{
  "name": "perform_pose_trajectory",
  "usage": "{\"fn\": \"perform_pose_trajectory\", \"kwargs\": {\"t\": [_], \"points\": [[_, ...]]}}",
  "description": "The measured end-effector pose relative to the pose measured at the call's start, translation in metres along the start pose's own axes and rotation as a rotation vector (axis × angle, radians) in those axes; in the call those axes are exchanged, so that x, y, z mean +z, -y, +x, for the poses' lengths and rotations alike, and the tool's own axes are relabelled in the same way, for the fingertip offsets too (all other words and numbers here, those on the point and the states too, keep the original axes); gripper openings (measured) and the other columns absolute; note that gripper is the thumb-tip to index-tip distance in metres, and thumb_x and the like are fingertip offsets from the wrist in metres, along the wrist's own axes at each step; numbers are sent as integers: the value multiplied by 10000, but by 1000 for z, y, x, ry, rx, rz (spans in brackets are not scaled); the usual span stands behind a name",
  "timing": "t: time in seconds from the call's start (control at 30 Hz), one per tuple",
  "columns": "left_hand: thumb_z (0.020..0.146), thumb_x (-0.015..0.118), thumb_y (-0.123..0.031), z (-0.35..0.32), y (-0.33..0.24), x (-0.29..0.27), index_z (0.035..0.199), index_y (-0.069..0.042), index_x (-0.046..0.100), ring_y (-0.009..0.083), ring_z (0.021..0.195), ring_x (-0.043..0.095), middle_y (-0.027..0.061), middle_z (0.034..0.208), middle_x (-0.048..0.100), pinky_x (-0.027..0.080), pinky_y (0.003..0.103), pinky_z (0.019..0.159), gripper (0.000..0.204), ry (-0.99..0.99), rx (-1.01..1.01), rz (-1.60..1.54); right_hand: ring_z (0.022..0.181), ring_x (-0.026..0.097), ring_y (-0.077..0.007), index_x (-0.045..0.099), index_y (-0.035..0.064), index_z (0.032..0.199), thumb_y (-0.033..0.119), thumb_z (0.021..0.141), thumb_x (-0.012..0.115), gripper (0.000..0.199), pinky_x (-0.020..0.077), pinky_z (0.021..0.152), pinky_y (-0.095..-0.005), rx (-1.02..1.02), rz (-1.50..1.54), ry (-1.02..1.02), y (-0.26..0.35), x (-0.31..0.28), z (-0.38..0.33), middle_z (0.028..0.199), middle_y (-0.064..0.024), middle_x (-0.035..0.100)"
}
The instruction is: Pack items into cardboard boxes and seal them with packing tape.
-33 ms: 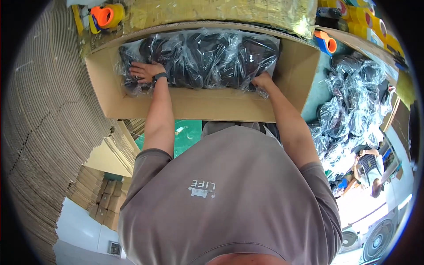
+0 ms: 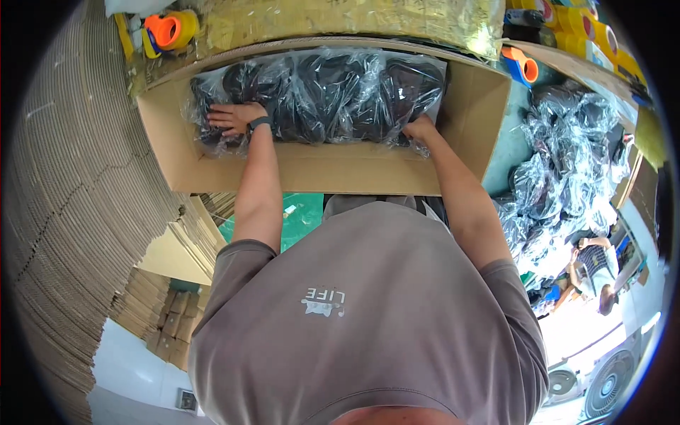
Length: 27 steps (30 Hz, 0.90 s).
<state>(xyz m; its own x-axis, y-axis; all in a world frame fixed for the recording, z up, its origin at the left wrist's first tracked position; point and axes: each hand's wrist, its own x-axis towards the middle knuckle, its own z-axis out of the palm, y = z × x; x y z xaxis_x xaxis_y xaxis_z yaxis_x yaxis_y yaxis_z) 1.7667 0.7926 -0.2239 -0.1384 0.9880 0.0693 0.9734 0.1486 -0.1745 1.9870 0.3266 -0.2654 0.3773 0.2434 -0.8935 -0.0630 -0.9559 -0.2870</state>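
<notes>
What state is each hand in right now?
Left hand: open, fingers spread, resting on the plastic-wrapped black goods.
Right hand: fingers curled at the goods near their right end; whether its grip has closed cannot be told.

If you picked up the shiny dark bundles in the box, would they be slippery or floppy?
The wrapped bundles would probably feel slippery, because glossy clear plastic covers them. Their outsides may be floppy and crinkly, since that plastic looks loose and wrinkled. How heavy they are, I can't tell.

A short white word [image 2: 326,292] is being shown upside down on the shirt [image 2: 382,283], just beside a small white logo [image 2: 322,308].
</notes>
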Motion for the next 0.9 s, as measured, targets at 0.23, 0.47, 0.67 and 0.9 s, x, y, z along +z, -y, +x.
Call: {"fn": "perform_pose_trajectory", "kwargs": {"t": [0.23, 0.47, 0.67, 0.9], "points": [[999, 727, -516, -148, -43, -77, 1675, -183, 495, 459, 1671, 260, 217, 1786, 364, 154, 717, 1332, 788, 256, 1522, -312, 1296, 717, -416, 762, 2, 1312, 293, 786, 822, 604, 579, 1100, -467, 23, -94, -34, 15, 10, -23, 1369, -261, 751], [1006, 712, -453, -222, -68, -61, 1697, -28, 413, 483, 1698, 182, 274, 1811, 292, 111, 727, 1336, 864, 86, 1230, -377, 1355, 700, -396, 649, 9, 1498, 322, 858, 821, 733, 582, 1109, -494, -64, -218, -69, 0, -6, -22, 1475, -239, 706], [996, 713, -544, -320, -99, -67, 1731, -137, 397, 493, 1697, 182, 238, 1842, 238, 145, 725, 1331, 898, -18, 1895, -104, 1150, 791, -397, 774, 32, 1316, 280, 1005, 714, 402, 606, 1010, -547, -273, -233, -108, 52, -59, -171, 1237, -194, 821], [1009, 625, -722, -344, -114, -75, 1755, -125, 346, 492, 1697, 164, 221, 1849, 217, 146, 699, 1345, 995, 75, 1815, -235, 972, 811, -351, 792, 11, 1184, 126, 1006, 710, 228, 633, 859, -419, -128, 478, -1083, -195, -120, -383, 1082, -192, 819]]}}
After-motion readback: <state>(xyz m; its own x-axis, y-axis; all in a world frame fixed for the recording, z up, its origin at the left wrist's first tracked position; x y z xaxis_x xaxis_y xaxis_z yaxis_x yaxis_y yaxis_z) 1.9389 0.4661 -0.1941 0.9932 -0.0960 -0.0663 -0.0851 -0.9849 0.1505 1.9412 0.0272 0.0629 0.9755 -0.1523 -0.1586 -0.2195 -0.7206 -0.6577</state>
